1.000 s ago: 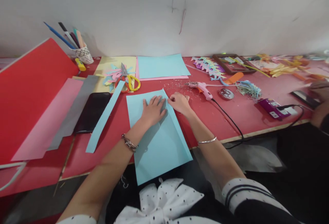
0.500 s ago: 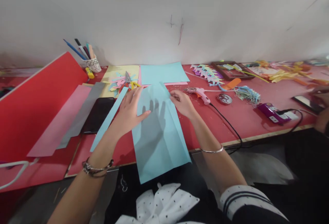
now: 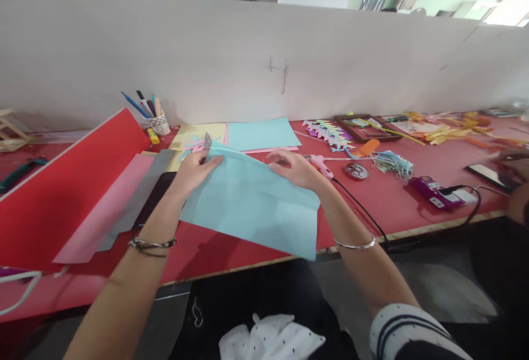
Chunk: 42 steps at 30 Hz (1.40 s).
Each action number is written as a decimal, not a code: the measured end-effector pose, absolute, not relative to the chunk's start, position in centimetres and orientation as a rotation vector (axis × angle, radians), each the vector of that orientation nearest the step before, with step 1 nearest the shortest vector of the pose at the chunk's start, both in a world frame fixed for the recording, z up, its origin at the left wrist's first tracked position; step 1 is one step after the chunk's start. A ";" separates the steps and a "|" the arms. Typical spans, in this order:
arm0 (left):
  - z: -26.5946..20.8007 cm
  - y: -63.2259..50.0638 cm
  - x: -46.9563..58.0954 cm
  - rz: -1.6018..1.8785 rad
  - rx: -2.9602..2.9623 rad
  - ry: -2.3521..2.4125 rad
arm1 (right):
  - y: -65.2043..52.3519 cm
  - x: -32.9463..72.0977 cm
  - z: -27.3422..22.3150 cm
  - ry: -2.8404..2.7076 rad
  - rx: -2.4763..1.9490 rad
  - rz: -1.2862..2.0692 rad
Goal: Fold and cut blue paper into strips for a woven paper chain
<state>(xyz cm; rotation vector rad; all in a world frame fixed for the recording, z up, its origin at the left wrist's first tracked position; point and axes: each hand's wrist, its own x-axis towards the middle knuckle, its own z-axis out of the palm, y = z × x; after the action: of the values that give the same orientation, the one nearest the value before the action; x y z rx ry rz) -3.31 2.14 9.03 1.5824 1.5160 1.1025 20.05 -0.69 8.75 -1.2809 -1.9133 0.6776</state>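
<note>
A light blue sheet of paper [image 3: 252, 205] lies slantwise across the red table's front, with its lower right corner near the edge. Its far edge has a narrow raised fold. My left hand [image 3: 194, 170] grips the far left end of the sheet, thumb on top. At the far edge, my right hand [image 3: 297, 168] is loosely curled, its thumb and forefinger apart, near or touching the paper. Just beyond my left hand, scissors [image 3: 208, 140] rest on coloured paper scraps. A black phone [image 3: 155, 200] lies left of the sheet, partly behind my left arm.
A red board [image 3: 82, 183], pink paper [image 3: 107, 211] and grey paper [image 3: 136, 200] lie at left. A pen cup [image 3: 159, 124] stands behind. To the right are a pink glue gun [image 3: 322, 167] with its cord, a round tin [image 3: 356, 171] and a purple power strip [image 3: 436, 193]. Another person's hand [image 3: 518, 200] is at far right.
The blue sheet has turned from lengthwise to slantwise, and its far edge now shows a fold. My left hand has closed on its left end. The view has tilted up slightly.
</note>
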 end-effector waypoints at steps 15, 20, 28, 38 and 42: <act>3.9 -1.9 -6.9 1.147 1.314 1.707 | -2.7 23.0 3.1 -1.360 -1.532 0.770; 5.0 -2.3 -5.2 1.064 2.264 1.858 | -2.8 22.0 4.0 -1.349 -1.495 0.817; 4.3 -5.1 -2.2 0.832 2.757 1.416 | -5.4 22.7 3.1 -1.156 -1.508 0.713; 1.5 -5.3 -1.8 0.478 2.655 1.268 | -10.7 22.6 2.1 -1.444 -1.647 0.837; -0.4 -5.5 -1.9 0.252 2.743 1.254 | -7.3 21.9 4.8 -1.582 -1.705 0.516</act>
<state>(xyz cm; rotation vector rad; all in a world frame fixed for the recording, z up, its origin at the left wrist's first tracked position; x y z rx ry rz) -1.90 -5.50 -0.44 2.7430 1.2545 0.2523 21.86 -7.34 4.84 -1.7049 -1.5816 0.5161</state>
